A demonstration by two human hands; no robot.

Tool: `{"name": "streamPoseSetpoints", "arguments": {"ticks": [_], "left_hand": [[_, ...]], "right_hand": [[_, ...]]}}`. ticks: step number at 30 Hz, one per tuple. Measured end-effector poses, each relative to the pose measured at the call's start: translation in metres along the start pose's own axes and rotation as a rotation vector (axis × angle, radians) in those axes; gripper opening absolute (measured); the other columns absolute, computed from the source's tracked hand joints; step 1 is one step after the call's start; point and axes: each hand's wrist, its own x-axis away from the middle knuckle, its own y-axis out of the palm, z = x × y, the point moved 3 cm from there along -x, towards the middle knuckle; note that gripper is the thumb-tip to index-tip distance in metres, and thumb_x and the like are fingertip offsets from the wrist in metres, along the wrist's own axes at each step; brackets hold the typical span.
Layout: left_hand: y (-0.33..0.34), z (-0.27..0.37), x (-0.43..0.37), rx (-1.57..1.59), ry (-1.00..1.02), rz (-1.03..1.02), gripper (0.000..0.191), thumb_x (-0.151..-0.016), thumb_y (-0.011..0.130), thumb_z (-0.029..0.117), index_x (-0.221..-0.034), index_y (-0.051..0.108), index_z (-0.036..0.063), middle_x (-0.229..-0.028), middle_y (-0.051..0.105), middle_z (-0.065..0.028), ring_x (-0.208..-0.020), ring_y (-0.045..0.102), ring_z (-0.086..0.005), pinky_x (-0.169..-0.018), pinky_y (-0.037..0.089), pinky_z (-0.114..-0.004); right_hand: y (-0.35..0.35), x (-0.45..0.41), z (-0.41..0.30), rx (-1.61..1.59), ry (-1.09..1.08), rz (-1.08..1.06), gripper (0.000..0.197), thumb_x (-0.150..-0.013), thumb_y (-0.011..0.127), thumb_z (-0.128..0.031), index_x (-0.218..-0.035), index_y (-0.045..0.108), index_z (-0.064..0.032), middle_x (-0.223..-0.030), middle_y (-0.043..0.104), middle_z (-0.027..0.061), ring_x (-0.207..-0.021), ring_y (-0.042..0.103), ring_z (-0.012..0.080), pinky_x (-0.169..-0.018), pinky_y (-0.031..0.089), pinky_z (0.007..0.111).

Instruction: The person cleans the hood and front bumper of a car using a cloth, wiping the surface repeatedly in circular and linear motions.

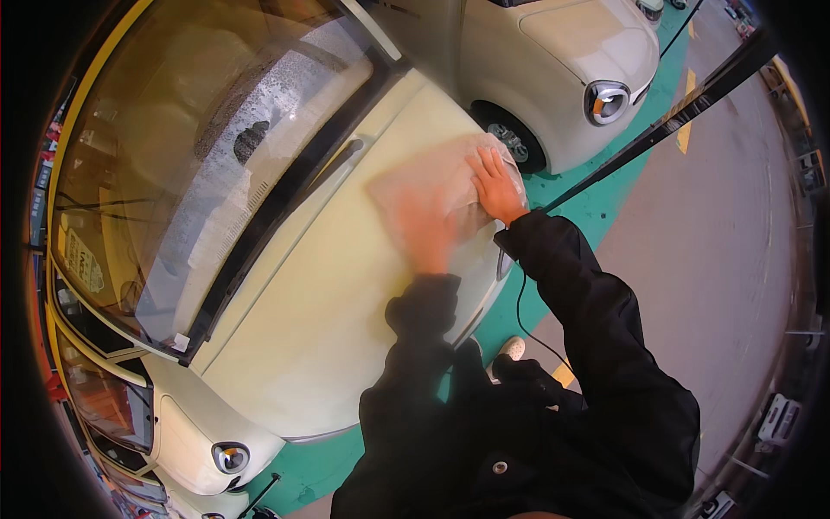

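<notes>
A thin pale pinkish cloth [447,159] lies spread over the front corner of a cream car's hood [311,324]. My right hand [498,185] rests flat on the cloth near the hood's edge, its fingers extended and slightly apart. Motion blurs my left hand [425,227] over the lower left part of the cloth. Its fingers cannot be made out, nor whether it grips the fabric. Beyond the hood is the windshield [175,130], and a wiper arm [331,172] lies along its base.
Another cream car [583,58] stands close by at the top, and one more [201,428] at the lower left. A black pole [661,126] slants from near my right sleeve to the upper right. A thin black cable [522,318] hangs beneath that arm, above green-painted ground [583,207].
</notes>
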Motion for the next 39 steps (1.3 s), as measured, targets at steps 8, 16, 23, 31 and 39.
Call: {"name": "streamPoseSetpoints", "arguments": {"ticks": [8, 16, 23, 31, 39], "left_hand": [[-0.012, 0.033, 0.102, 0.038, -0.055, -0.136, 0.061, -0.083, 0.062, 0.025, -0.141, 0.043, 0.0211, -0.144, 0.033, -0.0256, -0.136, 0.028, -0.0419, -0.110, 0.021, -0.054], [-0.002, 0.064, 0.095, -0.017, -0.203, -0.148, 0.061, -0.082, 0.065, 0.030, -0.139, 0.046, 0.0197, -0.142, 0.036, -0.0260, -0.135, 0.029, -0.0446, -0.110, 0.021, -0.058], [0.028, 0.074, -0.046, -0.103, -0.222, 0.029, 0.062, -0.081, 0.063, 0.029, -0.140, 0.045, 0.0221, -0.148, 0.025, -0.0277, -0.137, 0.023, -0.0447, -0.109, 0.020, -0.056], [0.049, 0.114, -0.071, -0.106, -0.399, 0.107, 0.061, -0.078, 0.064, 0.026, -0.137, 0.048, 0.0223, -0.147, 0.030, -0.0245, -0.136, 0.027, -0.0421, -0.109, 0.021, -0.055], [0.042, 0.162, 0.031, -0.038, -0.427, -0.050, 0.056, -0.078, 0.062, 0.017, -0.133, 0.051, 0.0175, -0.144, 0.034, -0.0231, -0.134, 0.032, -0.0403, -0.107, 0.027, -0.054]], "right_hand": [[-0.017, 0.086, -0.024, -0.084, 0.146, -0.181, 0.047, -0.090, 0.047, -0.013, -0.137, 0.042, -0.0113, -0.150, 0.027, 0.0151, -0.140, 0.020, 0.0415, -0.110, 0.024, 0.056], [-0.024, 0.072, 0.017, -0.201, -0.022, -0.351, 0.046, -0.090, 0.047, -0.014, -0.136, 0.043, -0.0111, -0.150, 0.028, 0.0148, -0.140, 0.020, 0.0404, -0.110, 0.025, 0.054], [0.010, -0.077, 0.084, -0.621, 0.072, -0.322, 0.041, -0.086, 0.048, -0.015, -0.126, 0.047, -0.0080, -0.136, 0.045, 0.0202, -0.127, 0.040, 0.0377, -0.105, 0.034, 0.042], [0.055, -0.083, 0.130, -0.967, 0.209, -0.512, 0.059, -0.091, 0.039, -0.015, -0.148, 0.024, -0.0031, -0.151, 0.029, 0.0192, -0.141, 0.024, 0.0291, -0.114, 0.018, 0.034], [0.021, 0.044, 0.151, -1.039, 0.163, -0.579, 0.061, -0.093, 0.049, -0.012, -0.148, 0.023, -0.0037, -0.157, 0.017, 0.0147, -0.145, 0.014, 0.0255, -0.115, 0.015, 0.034]]}}
